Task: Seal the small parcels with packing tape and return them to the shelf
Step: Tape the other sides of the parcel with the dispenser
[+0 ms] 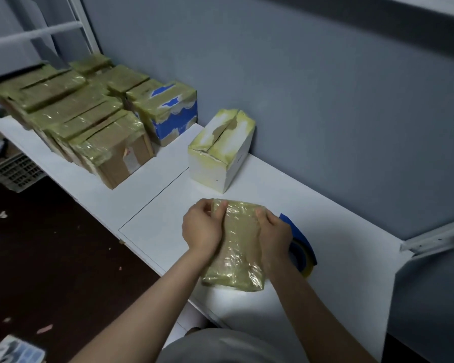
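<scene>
Left hand (201,226): I see it curled onto the far left corner of the parcel, thumb and fingertips pinching the glossy wrap.
Right hand (273,233): bent over the parcel's far right edge, fingers pressed down on the top face, thumb side toward the middle. It has a grip on the parcel too.
Parcel (236,260): flat on the shelf between my view of the two hands, wrapped all over in shiny yellowish tape. Its near end sits close to the shelf's front edge.
Tape (303,255): a roll in a blue holder, lying on the shelf just right of the parcel, partly hidden behind the right wrist.
White box (220,153): beyond the parcel and apart from it, close to the wall. Yellowish tape covers its top, with a dark seam down the middle.
Blue box (168,113): left of the white box and further back, blue and white print, its top taped over.
Stack (84,121): many brown taped parcels packed side by side, left of the blue box and touching it.
Shelf (152,205): white, carrying everything above.
Wall (299,87): plain grey-blue behind the shelf.
Crate (13,171): grey, slotted, low at the left below the shelf.
Floor (50,258): dark, with a few pale scraps on it.
</scene>
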